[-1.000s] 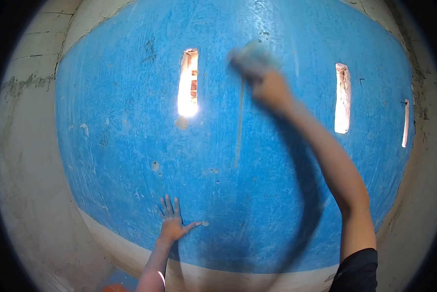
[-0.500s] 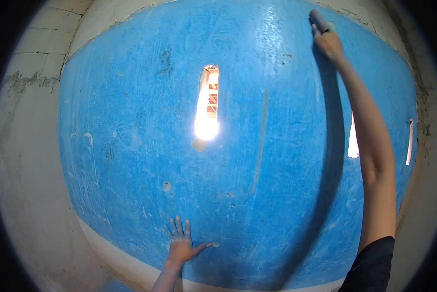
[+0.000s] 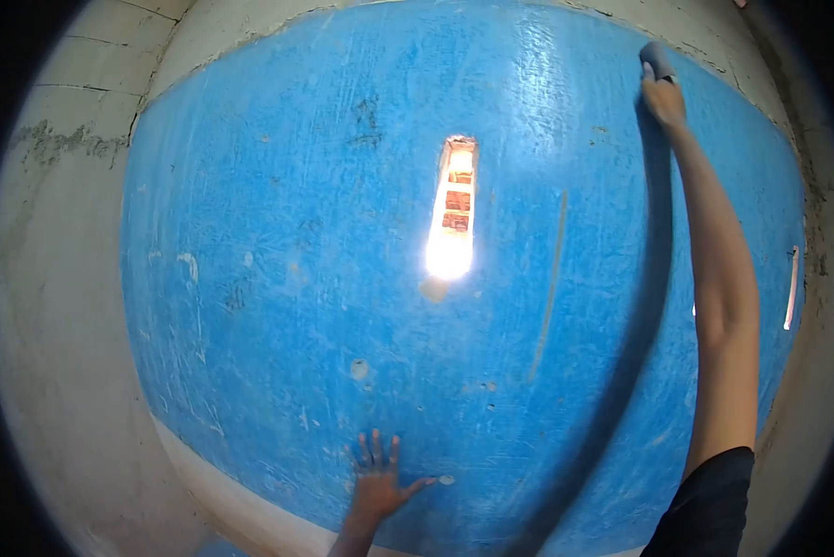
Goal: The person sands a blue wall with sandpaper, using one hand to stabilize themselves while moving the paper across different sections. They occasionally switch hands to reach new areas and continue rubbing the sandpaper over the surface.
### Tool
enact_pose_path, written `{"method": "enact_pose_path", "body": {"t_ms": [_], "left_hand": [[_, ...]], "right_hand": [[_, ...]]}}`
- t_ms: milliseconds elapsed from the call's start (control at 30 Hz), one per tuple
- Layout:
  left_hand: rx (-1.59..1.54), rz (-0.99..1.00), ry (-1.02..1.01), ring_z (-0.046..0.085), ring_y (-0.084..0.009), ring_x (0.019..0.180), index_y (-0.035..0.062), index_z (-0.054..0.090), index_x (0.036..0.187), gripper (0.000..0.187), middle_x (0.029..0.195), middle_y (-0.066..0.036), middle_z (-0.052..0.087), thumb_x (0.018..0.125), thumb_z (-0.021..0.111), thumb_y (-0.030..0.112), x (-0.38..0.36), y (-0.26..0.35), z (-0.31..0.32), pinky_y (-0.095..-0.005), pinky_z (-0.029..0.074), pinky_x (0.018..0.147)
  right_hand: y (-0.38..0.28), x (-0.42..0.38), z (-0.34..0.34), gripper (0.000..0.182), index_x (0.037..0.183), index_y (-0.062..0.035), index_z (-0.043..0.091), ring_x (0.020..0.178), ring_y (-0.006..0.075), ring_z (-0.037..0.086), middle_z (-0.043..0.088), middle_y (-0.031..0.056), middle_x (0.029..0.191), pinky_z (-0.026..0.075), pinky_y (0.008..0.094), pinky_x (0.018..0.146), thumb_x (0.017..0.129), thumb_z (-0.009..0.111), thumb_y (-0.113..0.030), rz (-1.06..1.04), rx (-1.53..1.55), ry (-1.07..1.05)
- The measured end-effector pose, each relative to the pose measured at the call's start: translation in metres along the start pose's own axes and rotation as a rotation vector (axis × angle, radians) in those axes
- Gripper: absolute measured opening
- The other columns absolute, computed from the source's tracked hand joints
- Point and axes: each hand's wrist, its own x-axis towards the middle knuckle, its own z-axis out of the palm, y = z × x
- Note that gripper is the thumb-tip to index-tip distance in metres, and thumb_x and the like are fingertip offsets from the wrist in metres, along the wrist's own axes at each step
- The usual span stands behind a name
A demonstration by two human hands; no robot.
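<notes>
1. High on the blue wall [image 3: 296,186], towards its upper right edge, a grey block [image 3: 659,61] sits under the right hand [image 3: 664,100]; it is too small from here to tell its make.
2. The right hand's grip is closed round the block, one finger lying along its side; the others I cannot make out. A firm but unclenched hold would probably let the block lie flat.
3. Lower down, the left hand [image 3: 377,485] is splayed flat against the wall, fingers apart, holding nothing, its thumb beside a pale spot [image 3: 446,480]. As a brace it looks sound; weight on that palm should ease the stretched right arm [image 3: 721,269].
4. That arm is almost straight, so pressure likely fades up there; standing closer would help keep it even.
5. Between the hands' heights are a bright slot [image 3: 455,213] and a thin streak [image 3: 549,288]. The slot's edge could catch the block, so a light touch suits there.
</notes>
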Motion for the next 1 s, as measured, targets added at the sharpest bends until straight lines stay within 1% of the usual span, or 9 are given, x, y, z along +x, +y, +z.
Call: {"method": "enact_pose_path", "body": {"t_ms": [100, 200, 300, 333, 400, 433, 633, 767, 1000], "left_hand": [[-0.010, 0.017, 0.056, -0.014, -0.0533, 0.144, 0.0021, 0.002, 0.155, 0.121, 0.157, -0.032, -0.013, 0.078, 0.059, 0.076, 0.001, -0.001, 0.012, -0.0704, -0.005, 0.110], [0.003, 0.028, 0.101, -0.015, -0.0534, 0.144, 0.0039, 0.002, 0.156, 0.121, 0.158, -0.031, -0.013, 0.078, 0.061, 0.075, -0.004, -0.004, 0.014, -0.0708, -0.004, 0.110], [-0.116, 0.009, 0.106, -0.016, -0.0517, 0.144, 0.0066, 0.003, 0.156, 0.118, 0.159, -0.028, -0.013, 0.078, 0.060, 0.075, -0.001, 0.000, 0.019, -0.0718, -0.004, 0.109], [-0.186, -0.004, 0.085, -0.016, -0.0498, 0.145, 0.0078, 0.004, 0.157, 0.117, 0.159, -0.027, -0.012, 0.079, 0.058, 0.076, -0.003, 0.000, 0.018, -0.0727, -0.005, 0.108], [-0.224, -0.004, 0.080, -0.015, -0.0479, 0.146, 0.0095, 0.005, 0.157, 0.115, 0.160, -0.026, -0.011, 0.080, 0.056, 0.077, -0.004, -0.007, 0.018, -0.0735, -0.006, 0.107], [-0.205, 0.008, 0.098, -0.015, -0.0480, 0.146, 0.0099, 0.005, 0.157, 0.115, 0.160, -0.026, -0.011, 0.080, 0.056, 0.077, -0.004, -0.008, 0.020, -0.0735, -0.006, 0.107], [-0.121, 0.059, 0.170, -0.011, -0.0490, 0.146, 0.0109, 0.005, 0.158, 0.113, 0.160, -0.026, -0.010, 0.081, 0.055, 0.077, -0.004, -0.008, 0.021, -0.0759, -0.001, 0.106], [-0.108, 0.012, 0.100, -0.005, -0.0542, 0.145, 0.0066, 0.010, 0.156, 0.117, 0.160, -0.029, -0.005, 0.076, 0.066, 0.071, -0.004, -0.002, 0.018, -0.0737, 0.004, 0.108], [-0.160, 0.024, 0.216, -0.005, -0.0521, 0.146, 0.0136, 0.008, 0.158, 0.116, 0.160, -0.027, -0.004, 0.076, 0.062, 0.077, -0.007, -0.003, 0.032, -0.0763, 0.002, 0.106]], "right_hand": [[-0.010, -0.001, 0.007, 0.070, 0.124, 0.0036, 0.060, 0.110, 0.0415, 0.061, 0.066, 0.0291, 0.110, 0.046, 0.0443, 0.095, 0.097, 0.040, -0.057, -0.045, -0.117, 0.010], [-0.105, -0.078, 0.029, 0.050, 0.129, -0.0027, 0.058, 0.121, 0.0341, 0.055, 0.058, 0.0219, 0.126, 0.042, 0.0398, 0.103, 0.086, 0.044, -0.025, -0.407, 0.197, -0.189], [-0.209, -0.173, 0.054, 0.059, 0.133, -0.0089, 0.056, 0.131, 0.0268, 0.048, 0.051, 0.0146, 0.143, 0.038, 0.0353, 0.111, 0.076, 0.049, 0.007, -0.952, 0.435, -0.496], [-0.233, -0.189, 0.051, 0.057, 0.131, -0.0079, 0.057, 0.129, 0.0302, 0.050, 0.052, 0.0179, 0.139, 0.038, 0.0385, 0.112, 0.076, 0.051, 0.006, -0.743, 0.203, -0.699], [-0.233, -0.186, 0.062, 0.063, 0.135, -0.0076, 0.056, 0.113, 0.0282, 0.062, 0.060, 0.0167, 0.129, 0.047, 0.0372, 0.100, 0.073, 0.052, 0.004, -0.908, 0.030, -0.648], [-0.214, -0.164, 0.061, 0.064, 0.136, -0.0070, 0.055, 0.116, 0.0269, 0.060, 0.059, 0.0157, 0.131, 0.045, 0.0363, 0.102, 0.074, 0.049, 0.006, -0.873, 0.399, -0.711], [-0.026, 0.023, -0.008, 0.059, 0.140, 0.0001, 0.047, 0.126, 0.0368, 0.053, 0.055, 0.0292, 0.132, 0.040, 0.0393, 0.105, 0.095, 0.047, -0.039, -0.038, -0.146, -0.137], [-0.015, 0.020, 0.024, 0.058, 0.136, -0.0040, 0.053, 0.123, 0.0398, 0.052, 0.057, 0.0281, 0.128, 0.040, 0.0432, 0.106, 0.093, 0.046, -0.042, -0.139, -0.083, 0.116], [-0.264, -0.214, 0.087, 0.081, 0.145, -0.0291, 0.048, 0.116, 0.0255, 0.057, 0.055, 0.0113, 0.134, 0.043, 0.0353, 0.107, 0.073, 0.048, 0.009, -1.109, 0.486, -0.633]]}}
